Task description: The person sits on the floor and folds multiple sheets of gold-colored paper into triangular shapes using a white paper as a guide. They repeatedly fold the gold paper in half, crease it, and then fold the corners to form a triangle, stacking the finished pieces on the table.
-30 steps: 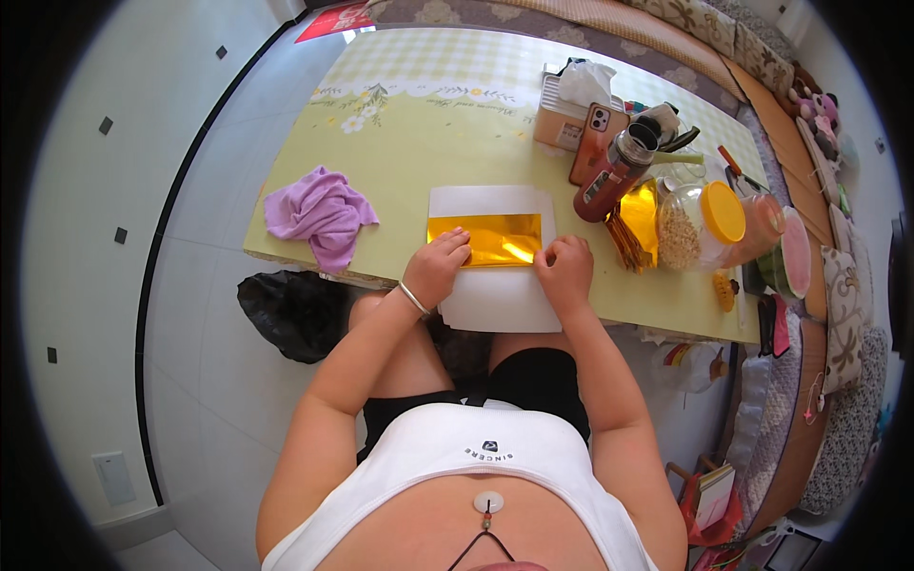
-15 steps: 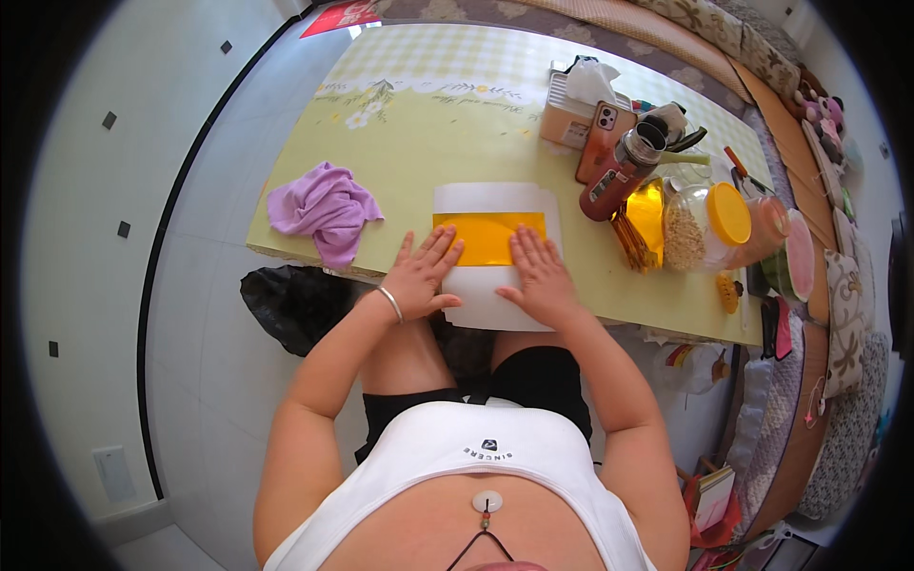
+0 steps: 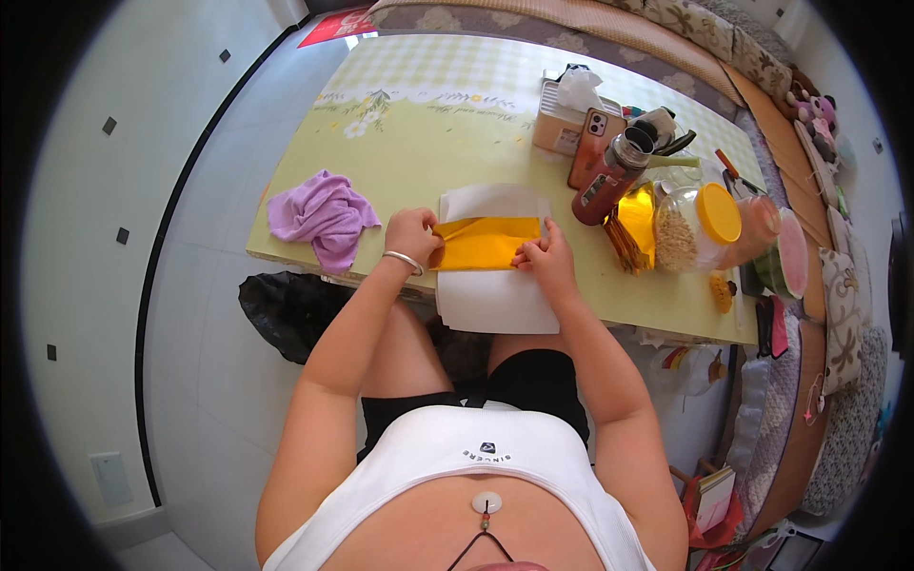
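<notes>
A shiny gold foil sheet lies across a stack of white paper near the table's front edge. My left hand is closed on the foil's left end, its fingertips partly hidden. At the opposite end, my right hand pinches the foil's lower right corner between thumb and fingers, with the index finger stretched upward. The foil looks slightly rippled and raised at its left end. To the left of my hands rests a crumpled purple cloth.
On the table's right stand a tissue box, a phone, an uncapped dark red flask, folded gold sheets and a yellow-lidded jar of grains. A black bag hangs below the table's left front.
Both hands lay flat on the foil before. Now their fingers have closed on its two ends, and the foil has gone from flat to slightly rippled.
</notes>
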`<act>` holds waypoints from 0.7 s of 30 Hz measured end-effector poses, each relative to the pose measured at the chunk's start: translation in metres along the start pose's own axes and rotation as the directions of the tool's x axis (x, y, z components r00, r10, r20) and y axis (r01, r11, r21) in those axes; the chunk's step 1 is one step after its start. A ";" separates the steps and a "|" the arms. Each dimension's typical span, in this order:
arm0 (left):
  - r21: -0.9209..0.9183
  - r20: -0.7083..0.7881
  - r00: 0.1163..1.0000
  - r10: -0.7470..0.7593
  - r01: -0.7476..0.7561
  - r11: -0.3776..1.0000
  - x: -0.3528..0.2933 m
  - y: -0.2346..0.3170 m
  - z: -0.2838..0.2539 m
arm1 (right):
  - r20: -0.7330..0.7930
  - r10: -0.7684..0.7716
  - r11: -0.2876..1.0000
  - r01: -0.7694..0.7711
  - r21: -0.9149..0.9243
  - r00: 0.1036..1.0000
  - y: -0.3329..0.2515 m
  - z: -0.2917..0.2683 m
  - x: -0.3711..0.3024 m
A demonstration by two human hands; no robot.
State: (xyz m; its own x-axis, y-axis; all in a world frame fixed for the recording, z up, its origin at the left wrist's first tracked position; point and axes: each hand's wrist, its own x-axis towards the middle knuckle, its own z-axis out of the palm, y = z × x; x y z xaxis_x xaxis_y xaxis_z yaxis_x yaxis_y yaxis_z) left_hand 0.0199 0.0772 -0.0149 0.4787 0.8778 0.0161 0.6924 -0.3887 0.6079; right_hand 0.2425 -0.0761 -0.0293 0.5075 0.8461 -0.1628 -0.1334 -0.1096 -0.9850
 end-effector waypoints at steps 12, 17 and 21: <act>0.199 -0.425 0.843 0.330 -0.268 0.942 -0.027 0.023 0.019 | 0.026 0.072 0.995 -0.073 0.074 0.997 0.001 -0.017 0.012; 0.513 -0.370 0.742 0.560 -0.339 0.789 -0.019 0.032 0.014 | -0.065 0.063 0.997 -0.060 0.041 0.996 -0.011 -0.010 0.009; 0.548 -0.340 0.680 0.649 -0.418 0.725 -0.014 0.036 0.013 | -0.134 0.019 1.000 -0.017 0.018 0.991 -0.013 -0.004 0.007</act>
State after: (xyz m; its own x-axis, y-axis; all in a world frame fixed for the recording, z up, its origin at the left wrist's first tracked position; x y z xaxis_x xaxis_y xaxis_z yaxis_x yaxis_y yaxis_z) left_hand 0.0449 0.0476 -0.0038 0.5916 0.4400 0.6756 0.5976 -0.8018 -0.0011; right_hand 0.2511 -0.0704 -0.0179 0.6147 0.7660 -0.1878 -0.1569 -0.1146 -0.9809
